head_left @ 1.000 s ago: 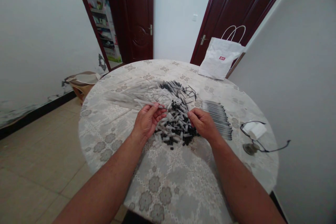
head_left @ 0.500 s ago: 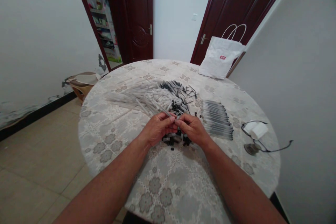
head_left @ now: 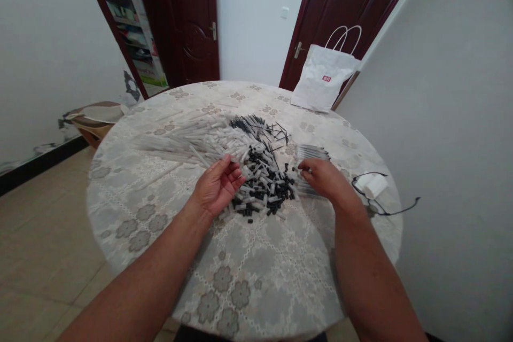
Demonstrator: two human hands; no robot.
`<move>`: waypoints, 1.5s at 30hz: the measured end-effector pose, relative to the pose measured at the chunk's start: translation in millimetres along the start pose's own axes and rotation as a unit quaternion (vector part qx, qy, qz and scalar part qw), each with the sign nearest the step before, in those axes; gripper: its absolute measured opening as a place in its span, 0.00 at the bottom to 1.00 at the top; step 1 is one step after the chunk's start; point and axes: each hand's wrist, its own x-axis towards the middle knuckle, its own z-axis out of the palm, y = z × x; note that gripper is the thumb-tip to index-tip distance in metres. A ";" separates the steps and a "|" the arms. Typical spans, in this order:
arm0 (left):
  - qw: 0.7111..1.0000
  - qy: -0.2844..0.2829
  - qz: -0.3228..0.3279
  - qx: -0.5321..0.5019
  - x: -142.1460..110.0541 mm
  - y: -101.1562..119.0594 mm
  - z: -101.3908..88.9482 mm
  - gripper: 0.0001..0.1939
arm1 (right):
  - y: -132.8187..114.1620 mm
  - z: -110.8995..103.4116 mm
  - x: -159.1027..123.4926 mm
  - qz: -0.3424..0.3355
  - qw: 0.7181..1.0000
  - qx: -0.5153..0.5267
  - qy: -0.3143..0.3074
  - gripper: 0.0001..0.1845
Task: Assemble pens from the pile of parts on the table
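My left hand (head_left: 219,184) is held palm up over the left side of a heap of small black and whitish caps (head_left: 272,192). Its fingers are loosely bent and apart, with nothing seen in them. My right hand (head_left: 320,175) is over a neat row of pens (head_left: 315,150), covering much of it. The right fingers are bent together at the left ends of the pens; whatever they hold is hidden. Behind the caps lie a pile of whitish pen tubes (head_left: 192,136) and a bunch of thin dark refills (head_left: 258,127).
The round table has a flowered cloth (head_left: 224,283). To the right lie eyeglasses (head_left: 385,214) and a white folded item (head_left: 373,186). A white paper bag (head_left: 323,80) stands at the back right. A stool (head_left: 94,117) is beyond the left edge.
My hands, together earlier around a slim pen tube above the caps, are now apart. The right one moved right onto the pen row; the left one moved left and opened. The view shifted slightly.
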 end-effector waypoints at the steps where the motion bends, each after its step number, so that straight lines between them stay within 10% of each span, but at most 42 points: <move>1: 1.000 -0.006 0.002 0.011 -0.4 -1.2 0.0 0.06 | 0.8 3.6 0.0 0.007 1.000 -0.014 -0.025 0.12; 35: 0.990 -0.074 0.013 0.123 -9.9 -7.0 2.6 0.12 | -31.5 45.0 21.0 0.091 0.971 -0.220 0.037 0.14; 41: 0.991 -0.066 0.024 0.115 -8.2 -9.3 2.2 0.11 | -54.0 34.7 14.1 0.013 0.979 0.066 0.192 0.09; 45: 0.990 -0.065 0.032 0.119 -8.6 -10.4 2.0 0.12 | -91.3 37.2 4.6 0.003 0.914 0.361 0.184 0.10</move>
